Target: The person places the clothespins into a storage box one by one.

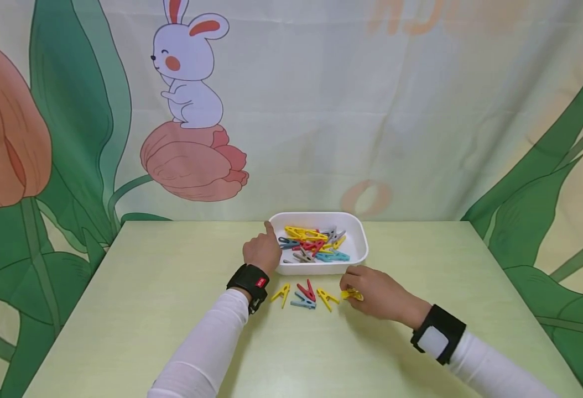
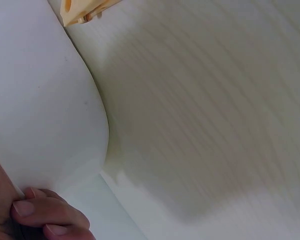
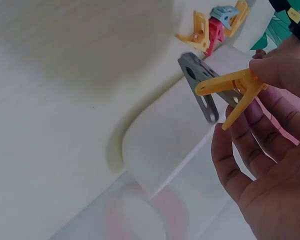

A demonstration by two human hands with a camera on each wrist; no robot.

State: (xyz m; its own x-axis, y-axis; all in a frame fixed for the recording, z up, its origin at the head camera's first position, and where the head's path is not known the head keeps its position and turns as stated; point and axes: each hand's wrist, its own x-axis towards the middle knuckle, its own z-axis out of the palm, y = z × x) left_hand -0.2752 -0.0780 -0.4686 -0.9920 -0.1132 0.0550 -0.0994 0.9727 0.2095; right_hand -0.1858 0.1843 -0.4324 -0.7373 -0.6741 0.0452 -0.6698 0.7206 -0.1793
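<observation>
My left hand point(image 1: 263, 252) holds the left end of a white plastic tray point(image 1: 321, 268), one finger extended along the rim. In the left wrist view its curled fingertips point(image 2: 50, 212) lie against the tray. Several coloured clothespins point(image 1: 306, 235) are heaped inside. My right hand point(image 1: 377, 293), in front of the tray's right corner, pinches a yellow clothespin point(image 3: 237, 87) between thumb and fingers. A grey clothespin point(image 3: 200, 82) crosses behind the yellow one at the fingertips in the right wrist view.
Before the tray lie a yellow clothespin point(image 1: 282, 295), a red clothespin point(image 1: 307, 289), a light blue clothespin point(image 1: 303, 301) and another yellow clothespin point(image 1: 327, 298). The table point(image 1: 172, 309) ends at a printed curtain point(image 1: 296, 138) close behind the tray.
</observation>
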